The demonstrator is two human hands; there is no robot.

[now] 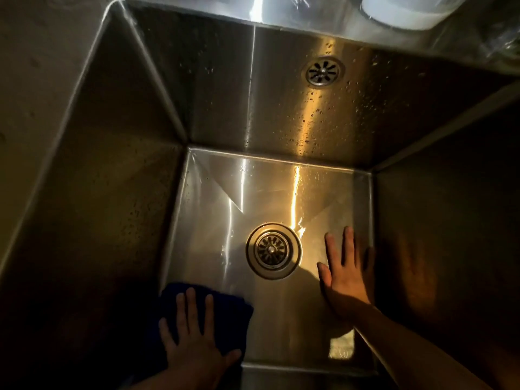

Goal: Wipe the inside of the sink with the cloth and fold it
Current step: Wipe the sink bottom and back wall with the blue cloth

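Upper left of the frame: a strip of dim surface [33,66] beside the rim. Below it and across most of the picture: a deep square steel sink [112,192], seen from above, dark along its left wall.

Lower left, in the near-left corner of the sink floor: a dark blue cloth [233,302], lying flat. Pressed onto it from the bottom edge: the left hand [194,339], palm down, fingers straight and spread wide, curled round nothing.

Centre of the floor: a round drain strainer [272,250], just up and right of the cloth, apart from it. Upper centre, high on the back wall: a smaller round overflow grille [323,70], with water droplets scattered about and a warm streak of reflected light down to the floor.

Lower right: the right hand [344,277], flat on bare steel between the drain and the right wall, fingers straight and slightly apart, holding nothing. Beside it, on the right wall, its blurred reflection.

Upper right corner, on the ledge behind the sink: the base of a white container [405,12], cut off by the frame, contents out of view.
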